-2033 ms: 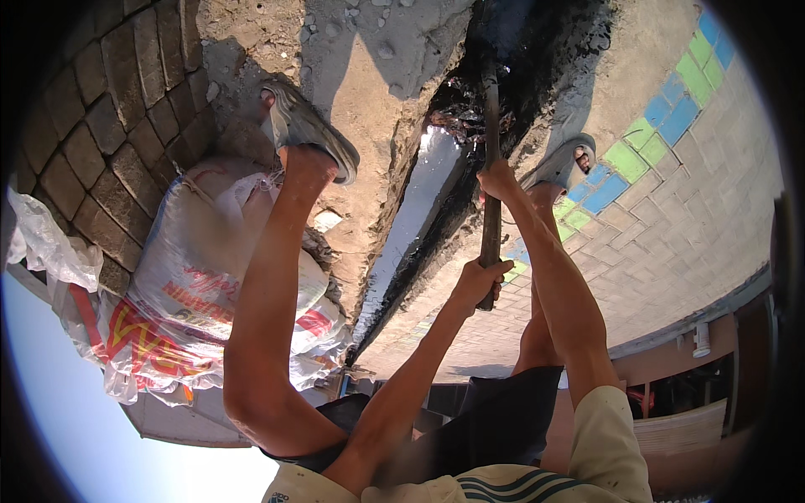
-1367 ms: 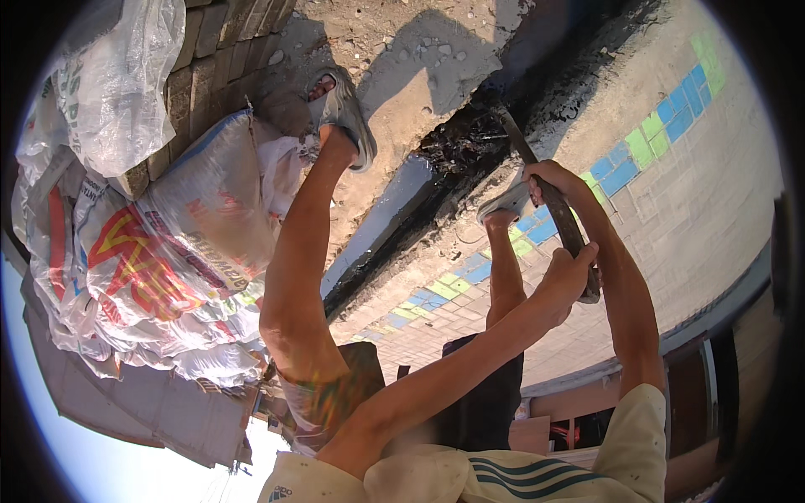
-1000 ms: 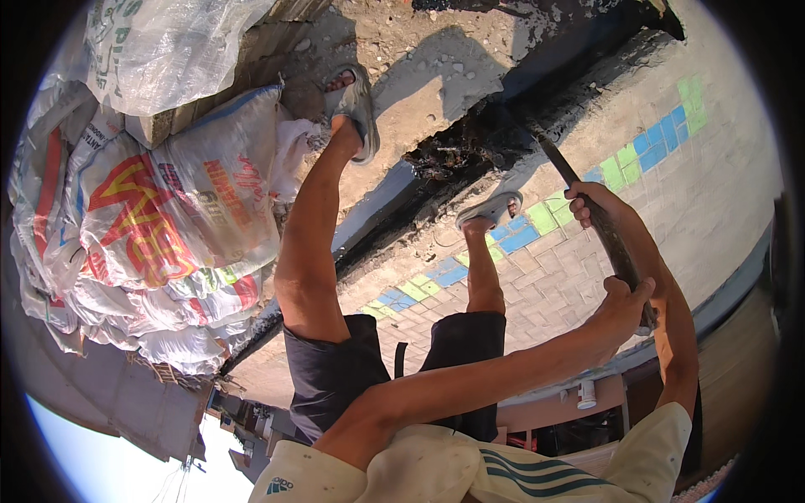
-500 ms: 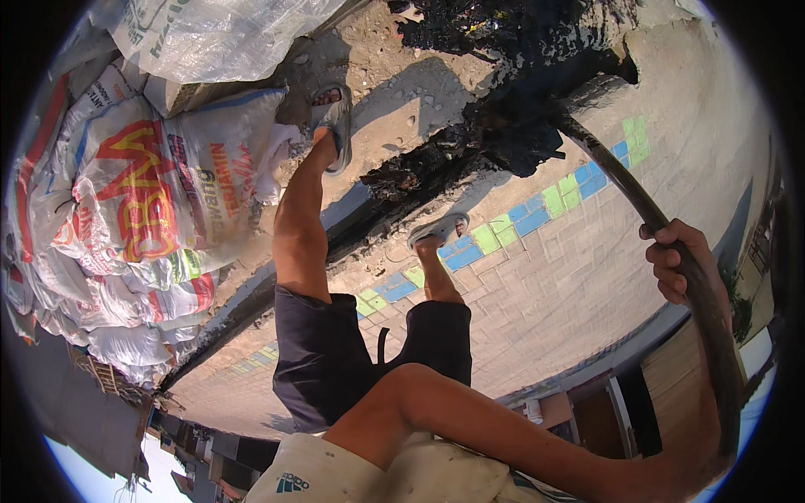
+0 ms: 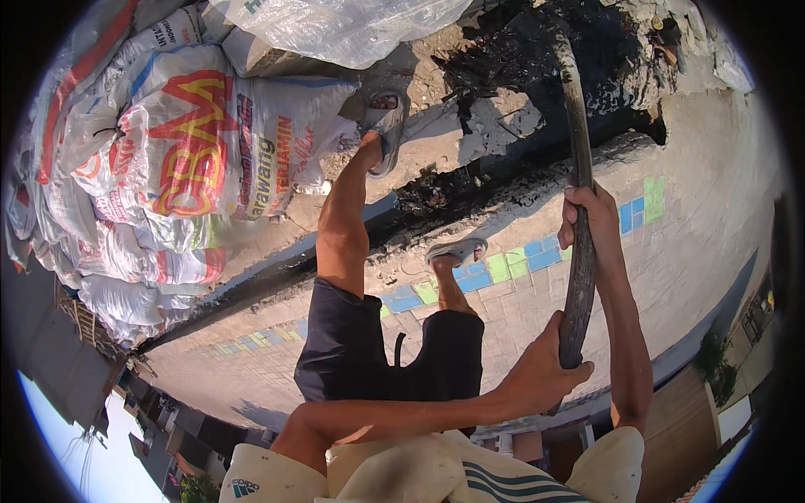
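A long wooden pole runs from near my body to the far side, both of my hands wrapped around it. My left hand grips its near end, with my left arm stretched across my body. Farther up the shaft, my right hand is closed around it. The pole's far end reaches into wet black sludge in and around an open gutter. Whatever is fixed to that end is hidden or too dark to make out.
My sandaled feet straddle the narrow gutter. Stacked white sacks and clear plastic sheeting fill the left side. Paving with blue and green blocks lies to the right. Broken concrete pieces sit beside the sludge.
The pole has swung left and its far end moved farther away from me. Both hands have moved left with it. The black mass that hung over the near gutter no longer covers it.
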`<state>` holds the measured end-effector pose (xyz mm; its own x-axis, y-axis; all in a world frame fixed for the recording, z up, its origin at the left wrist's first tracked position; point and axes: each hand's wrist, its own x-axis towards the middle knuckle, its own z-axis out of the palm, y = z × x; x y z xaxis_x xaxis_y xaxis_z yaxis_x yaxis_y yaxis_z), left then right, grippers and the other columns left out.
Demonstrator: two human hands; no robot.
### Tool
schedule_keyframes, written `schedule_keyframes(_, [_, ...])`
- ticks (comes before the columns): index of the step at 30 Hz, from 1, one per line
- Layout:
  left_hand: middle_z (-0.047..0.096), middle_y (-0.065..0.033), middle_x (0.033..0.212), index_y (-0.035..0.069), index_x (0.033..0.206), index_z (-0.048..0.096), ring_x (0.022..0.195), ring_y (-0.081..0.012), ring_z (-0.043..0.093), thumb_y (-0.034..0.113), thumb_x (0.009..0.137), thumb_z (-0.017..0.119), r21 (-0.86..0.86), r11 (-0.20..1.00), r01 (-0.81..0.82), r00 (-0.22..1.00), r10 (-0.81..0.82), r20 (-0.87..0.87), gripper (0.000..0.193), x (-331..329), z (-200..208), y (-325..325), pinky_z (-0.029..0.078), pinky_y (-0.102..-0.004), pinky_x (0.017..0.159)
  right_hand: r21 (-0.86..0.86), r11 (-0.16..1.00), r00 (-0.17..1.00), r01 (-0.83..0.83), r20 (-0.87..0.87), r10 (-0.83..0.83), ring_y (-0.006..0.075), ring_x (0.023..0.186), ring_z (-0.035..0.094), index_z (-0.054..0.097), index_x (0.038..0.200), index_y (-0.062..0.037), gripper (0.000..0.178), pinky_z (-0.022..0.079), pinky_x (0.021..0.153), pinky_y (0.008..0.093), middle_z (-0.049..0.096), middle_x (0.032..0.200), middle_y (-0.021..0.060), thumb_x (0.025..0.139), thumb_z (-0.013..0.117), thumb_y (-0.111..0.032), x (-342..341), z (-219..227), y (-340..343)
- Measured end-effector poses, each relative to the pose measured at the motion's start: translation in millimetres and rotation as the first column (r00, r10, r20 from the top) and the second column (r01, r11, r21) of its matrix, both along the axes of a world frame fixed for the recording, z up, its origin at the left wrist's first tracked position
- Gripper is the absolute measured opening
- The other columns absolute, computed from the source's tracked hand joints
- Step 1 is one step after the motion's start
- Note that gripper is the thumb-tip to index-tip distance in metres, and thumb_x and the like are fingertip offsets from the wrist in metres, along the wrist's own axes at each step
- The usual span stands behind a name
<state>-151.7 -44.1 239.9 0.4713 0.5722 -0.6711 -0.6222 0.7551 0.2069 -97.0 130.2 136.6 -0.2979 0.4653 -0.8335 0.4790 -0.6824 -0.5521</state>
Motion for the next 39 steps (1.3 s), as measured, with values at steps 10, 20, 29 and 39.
schedule_keyframes(10, [0.069,-0.0084,0.087,-0.002,0.132,0.051,0.072,-0.0155,0.066,0.017,0.091,0.079,-0.028,0.996,0.086,0.894,-0.09,-0.439,0.053,3.1,-156.5,-101.4,0.055,-0.0335,0.066,0.207,0.954,0.956,0.215,-0.246,-0.162,0.0127,0.047,0.053,0.05,0.114,-0.0024,0.02,0.049,0.043,0.0296,0.053,0.068,0.0042,0.098,0.06,-0.006,-4.2,-125.6,-91.4])
schedule_keyframes(20, [0.067,-0.0093,0.078,-0.003,0.118,0.057,0.065,-0.0163,0.064,0.016,0.088,0.076,-0.098,0.954,0.282,0.693,-0.273,-0.667,0.04,100.9,-147.2,-123.5,0.053,-0.0345,0.061,0.135,0.836,0.844,0.531,-0.165,-0.51,0.0131,0.044,0.051,0.044,0.101,-0.0086,0.016,0.046,0.041,0.0305,0.049,0.068,0.0018,0.096,0.059,-0.007,109.1,-90.9,-123.1])
schedule_keyframes(29, [0.064,-0.0097,0.07,-0.003,0.105,0.062,0.057,-0.017,0.062,0.015,0.085,0.073,-0.196,0.914,0.354,0.623,-0.387,-0.679,0.029,135.8,-312.3,-154.8,0.051,-0.0351,0.055,0.089,0.799,0.801,0.595,0.024,-0.599,0.0136,0.046,0.054,0.047,0.097,-0.0068,0.019,0.046,0.04,0.0309,0.052,0.066,0.0025,0.094,0.064,-0.014,180.8,-327.3,-191.1])
schedule_keyframes(39, [0.063,-0.0079,0.063,-0.002,0.096,0.063,0.047,-0.0169,0.061,0.015,0.081,0.072,-0.325,0.856,0.402,0.602,-0.515,-0.611,0.025,128.2,-572.3,-132.2,0.047,-0.0356,0.044,0.042,0.839,0.816,0.542,0.213,-0.538,0.017,0.05,0.061,0.054,0.097,0.0027,0.026,0.051,0.042,0.0347,0.061,0.069,0.0079,0.093,0.068,-0.019,179.9,-624.3,-202.0])
